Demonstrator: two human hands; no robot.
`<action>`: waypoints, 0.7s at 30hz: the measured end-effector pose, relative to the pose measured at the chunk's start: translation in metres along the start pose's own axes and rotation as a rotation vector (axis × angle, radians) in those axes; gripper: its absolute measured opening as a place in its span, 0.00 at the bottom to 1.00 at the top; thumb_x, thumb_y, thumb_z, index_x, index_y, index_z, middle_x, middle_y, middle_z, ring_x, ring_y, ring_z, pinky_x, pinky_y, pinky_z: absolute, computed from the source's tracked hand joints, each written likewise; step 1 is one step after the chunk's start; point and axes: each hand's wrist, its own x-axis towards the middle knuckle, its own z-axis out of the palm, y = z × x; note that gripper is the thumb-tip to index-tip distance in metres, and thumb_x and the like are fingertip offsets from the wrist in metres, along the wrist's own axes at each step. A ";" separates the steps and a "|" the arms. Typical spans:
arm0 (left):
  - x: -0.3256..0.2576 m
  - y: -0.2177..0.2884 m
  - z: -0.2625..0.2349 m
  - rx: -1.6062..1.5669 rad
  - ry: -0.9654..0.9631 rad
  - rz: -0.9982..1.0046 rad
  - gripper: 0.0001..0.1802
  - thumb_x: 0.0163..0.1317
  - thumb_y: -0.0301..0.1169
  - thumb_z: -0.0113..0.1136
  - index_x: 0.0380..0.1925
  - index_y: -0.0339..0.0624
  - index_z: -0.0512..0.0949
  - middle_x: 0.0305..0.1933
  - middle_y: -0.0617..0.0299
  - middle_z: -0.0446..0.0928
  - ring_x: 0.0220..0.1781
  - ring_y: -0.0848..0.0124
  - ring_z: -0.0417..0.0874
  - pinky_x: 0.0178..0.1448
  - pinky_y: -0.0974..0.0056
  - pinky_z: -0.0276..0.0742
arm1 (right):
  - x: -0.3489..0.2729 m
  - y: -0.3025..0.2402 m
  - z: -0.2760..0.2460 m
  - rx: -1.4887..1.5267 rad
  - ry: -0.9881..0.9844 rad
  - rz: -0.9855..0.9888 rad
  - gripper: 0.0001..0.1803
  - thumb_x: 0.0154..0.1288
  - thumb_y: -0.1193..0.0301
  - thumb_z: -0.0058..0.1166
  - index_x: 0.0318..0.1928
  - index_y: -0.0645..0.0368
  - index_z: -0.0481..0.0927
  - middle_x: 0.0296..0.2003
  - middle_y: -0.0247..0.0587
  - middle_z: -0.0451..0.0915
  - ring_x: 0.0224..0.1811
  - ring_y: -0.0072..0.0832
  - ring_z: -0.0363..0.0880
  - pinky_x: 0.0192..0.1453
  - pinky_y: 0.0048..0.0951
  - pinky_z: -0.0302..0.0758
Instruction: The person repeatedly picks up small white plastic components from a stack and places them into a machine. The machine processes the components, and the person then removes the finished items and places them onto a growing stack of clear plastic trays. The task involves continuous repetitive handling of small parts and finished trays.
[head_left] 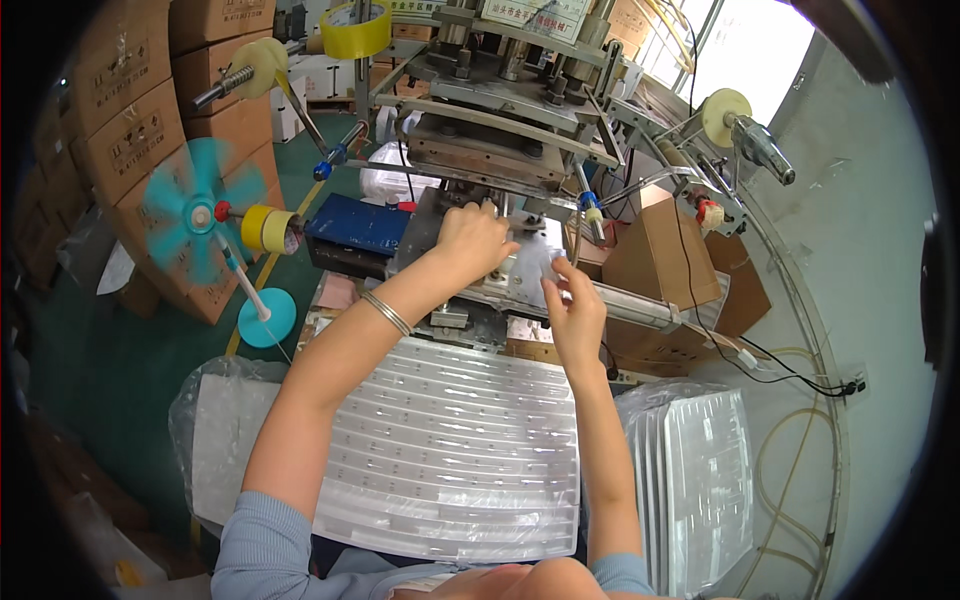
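My left hand [474, 243], with metal bangles at the wrist, reaches over the steel lower plate [530, 246] of a press machine. Its fingers are curled down near the fixture in the middle; what they grip is hidden. At the plate's right edge, my right hand [577, 308] pinches a small clear plastic piece [551, 264] between thumb and fingers. Above both hands hangs the upper press block [480, 150]. Between my forearms lies a wide tray [450, 440] with rows of small clear pieces.
More clear-wrapped trays [700, 480] are stacked at the right. A blue box [358, 224] adjoins the plate's left side. A turquoise fan [200, 214] spins at the left, near stacked cartons [125, 140]. An open carton [660, 255] stands at right, with cables [700, 320] nearby.
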 end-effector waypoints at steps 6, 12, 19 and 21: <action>-0.068 -0.009 -0.050 -0.582 0.257 -0.144 0.11 0.50 0.34 0.65 0.34 0.43 0.80 0.27 0.61 0.72 0.28 0.65 0.77 0.30 0.62 0.71 | 0.045 -0.011 0.048 -0.197 0.078 -0.337 0.11 0.55 0.72 0.58 0.41 0.55 0.79 0.38 0.41 0.81 0.36 0.38 0.80 0.39 0.31 0.76; -0.162 -0.003 -0.054 -0.735 -0.064 -0.200 0.17 0.52 0.33 0.65 0.43 0.44 0.78 0.33 0.59 0.75 0.27 0.68 0.76 0.32 0.66 0.73 | 0.056 0.004 0.070 -0.364 -0.058 -0.226 0.13 0.57 0.67 0.57 0.44 0.54 0.79 0.39 0.42 0.80 0.37 0.38 0.78 0.40 0.35 0.75; -0.206 0.039 -0.064 -0.772 -0.328 -0.128 0.14 0.50 0.31 0.67 0.31 0.40 0.71 0.35 0.60 0.77 0.33 0.63 0.80 0.32 0.64 0.77 | -0.026 -0.013 0.003 -0.086 -0.061 -0.040 0.16 0.58 0.69 0.55 0.48 0.54 0.74 0.41 0.41 0.78 0.41 0.39 0.77 0.43 0.36 0.73; -0.217 0.054 -0.064 -0.767 -0.328 0.076 0.13 0.48 0.31 0.66 0.30 0.41 0.72 0.34 0.60 0.77 0.33 0.63 0.80 0.33 0.63 0.76 | -0.074 -0.027 -0.025 -0.109 -0.313 -0.016 0.09 0.58 0.69 0.55 0.39 0.56 0.78 0.32 0.38 0.79 0.33 0.38 0.78 0.35 0.34 0.74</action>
